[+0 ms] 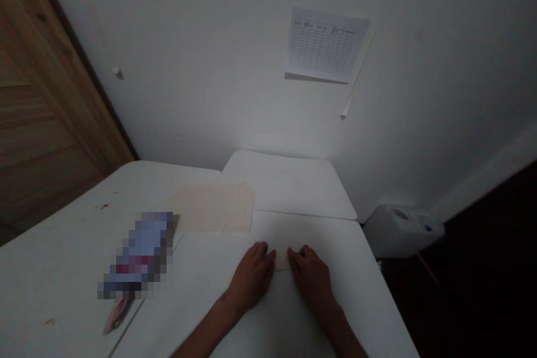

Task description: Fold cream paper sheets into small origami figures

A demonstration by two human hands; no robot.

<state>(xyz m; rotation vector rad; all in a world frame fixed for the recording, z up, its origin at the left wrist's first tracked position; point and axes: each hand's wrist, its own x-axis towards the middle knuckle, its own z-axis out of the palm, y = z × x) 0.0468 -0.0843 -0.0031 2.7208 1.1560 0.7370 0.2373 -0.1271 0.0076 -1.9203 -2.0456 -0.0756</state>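
Observation:
A small, pale, flat piece of sheet, maybe folded, lies on the white table between my hands; whether it is paper or cloth I cannot tell. My left hand has its curled fingertips at the left edge of the piece. At its right edge, the fingers of my right hand are bent and pinched together. Both hands rest on the tabletop, a short gap apart. Beyond them to the left lies a stack of thin cream sheets, spread slightly unevenly.
A blurred bluish object leans on a pink stand at the left. White tables meet at seams against the wall. A printed chart hangs there. On the dark floor at right stands a white plastic container.

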